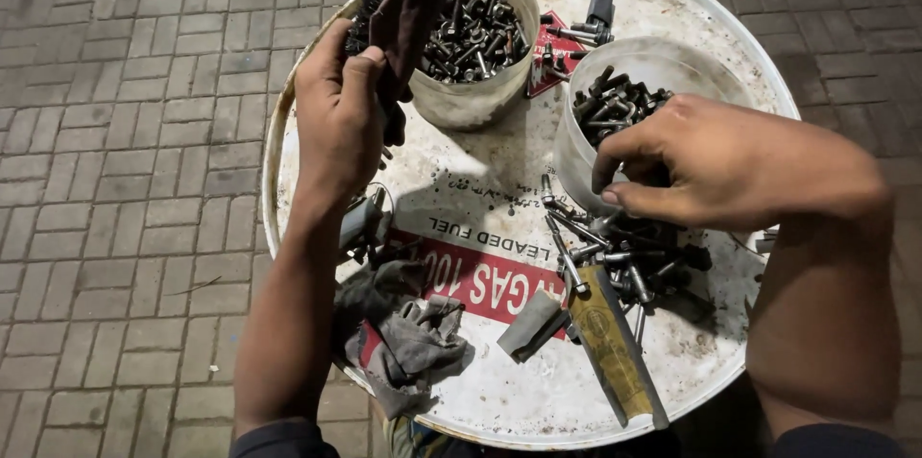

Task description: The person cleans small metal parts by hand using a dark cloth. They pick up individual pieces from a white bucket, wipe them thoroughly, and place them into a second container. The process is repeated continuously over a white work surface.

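Right, the left hand (338, 117) is up over the near-left rim of the drum top (499, 391), fist wrapped tight round the handle of a wire brush (403, 12), whose long axis runs up and away to the right, bristles out over the far-left tub. The right hand (715, 165) sits lower and to the right, fingers curled narrow, thumb and forefinger pinched together at the near lip of the right-hand white tub (663, 69); whether a bolt sits in that pinch I cannot tell, the fingertips hide it. Just below that hand lies the loose pile of bolts (615, 252) on the lid, long shanks mostly pointing up and left towards the brush hand, so the right hand is clearly the nearer one and the brush is well apart across the lid. Further out, the left tub (480, 98) is heaped with dark bolts and nuts, the right tub holds fewer. A yellowish flat file (615, 352) lies near the front edge, a grey rag (408, 338) is bunched at front left, and brick paving (125, 180) surrounds the drum.
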